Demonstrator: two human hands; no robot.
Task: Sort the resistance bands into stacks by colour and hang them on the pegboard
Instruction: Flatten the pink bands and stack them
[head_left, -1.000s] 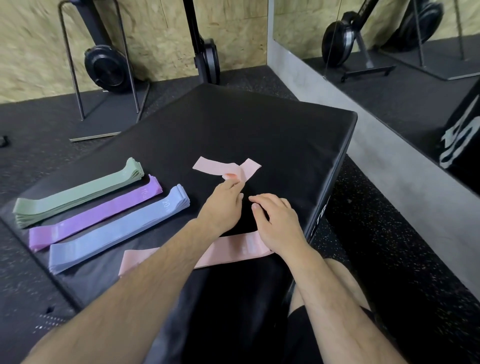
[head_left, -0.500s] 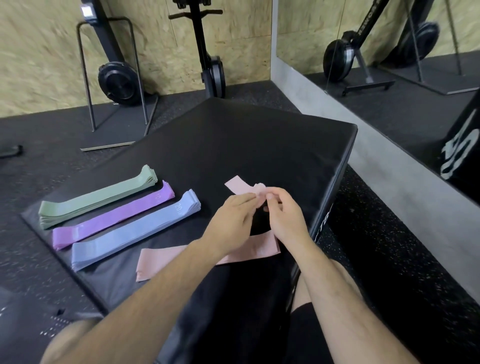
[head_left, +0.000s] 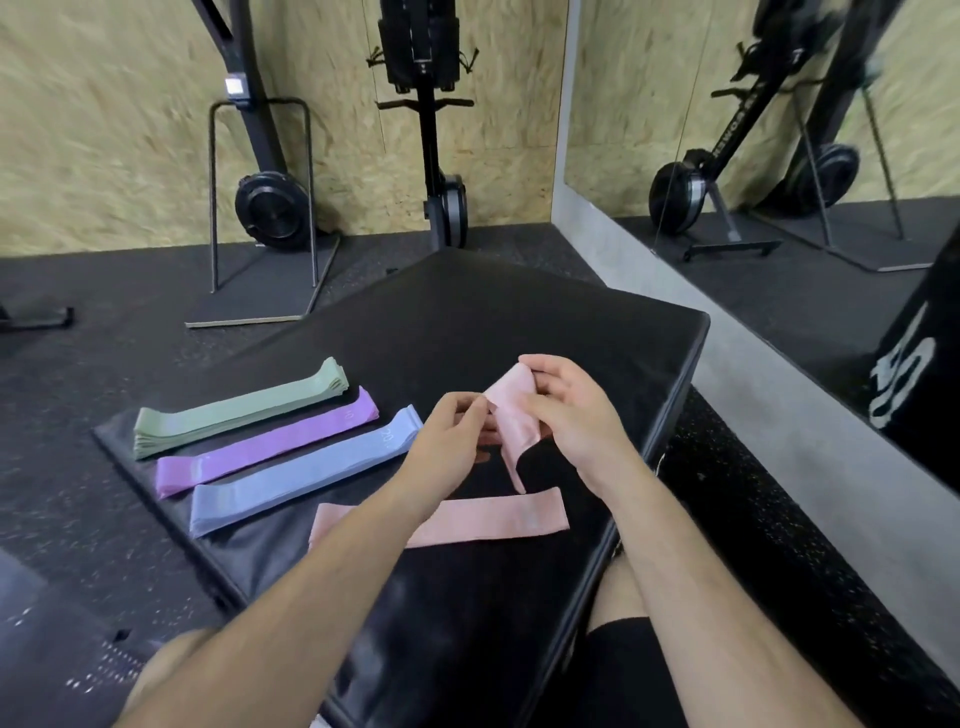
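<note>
Left hand (head_left: 447, 441) and right hand (head_left: 571, 415) fingers pinch one pink band (head_left: 511, 410), second band (head_left: 498, 519) flat at 6 o'clock, three stacks at 9 o'clock, green (head_left: 234, 415), purple (head_left: 270, 452), blue (head_left: 301, 475)

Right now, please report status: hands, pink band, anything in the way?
Left hand and right hand both pinch one pink band, held above the black pad. Second pink band lies flat beside the blue stack. Left forearm crosses above it.

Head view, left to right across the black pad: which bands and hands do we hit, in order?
green stack → purple band → blue stack → left hand → held pink band → right hand. The flat pink band runs under both arms, so it is omitted.
</note>
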